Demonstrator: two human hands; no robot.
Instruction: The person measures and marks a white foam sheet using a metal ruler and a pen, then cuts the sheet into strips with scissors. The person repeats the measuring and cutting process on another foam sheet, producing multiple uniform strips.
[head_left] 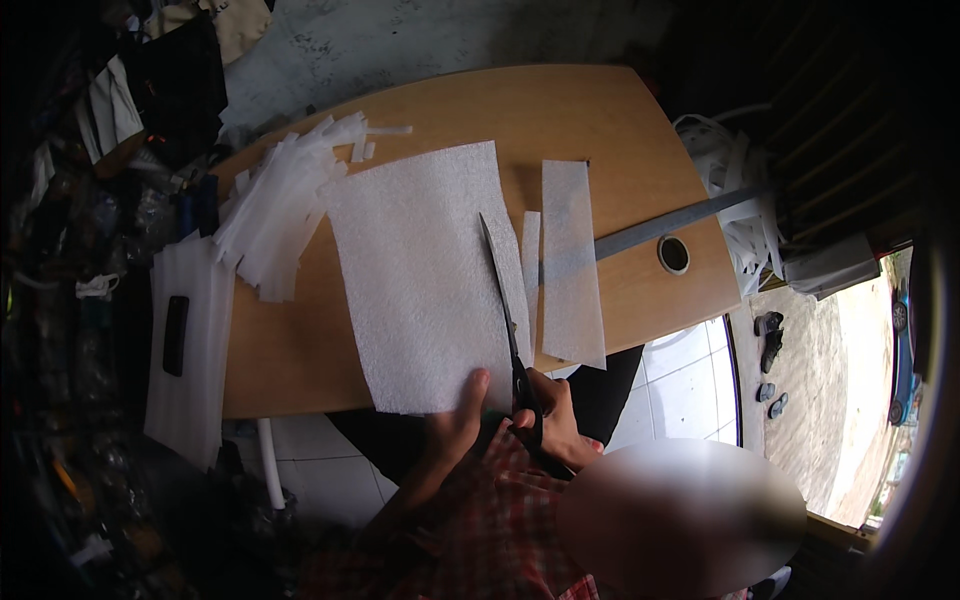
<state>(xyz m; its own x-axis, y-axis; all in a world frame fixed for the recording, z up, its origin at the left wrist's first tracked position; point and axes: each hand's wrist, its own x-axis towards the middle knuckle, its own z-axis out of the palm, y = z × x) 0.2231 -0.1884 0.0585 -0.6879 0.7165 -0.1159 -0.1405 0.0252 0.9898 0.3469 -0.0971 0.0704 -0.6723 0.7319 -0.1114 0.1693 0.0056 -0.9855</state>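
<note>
White sheet [420, 280] in left hand [455, 422], scissors [519, 376] in right hand [560, 418]

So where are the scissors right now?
In the head view, just right of centre: the scissors are in the right hand, with a blade over the large white sheet near its right edge.

The packing-foam sheet [420, 280] was white, finely mottled; the scissors [515, 355] had black handles. The tabletop [300, 350] was light brown, the long flat bar [680, 219] grey, the mobile phone [175, 336] black. The shirt [490, 510] was red plaid, the floor tiles [670, 390] white, the car [899, 350] blue.
</note>
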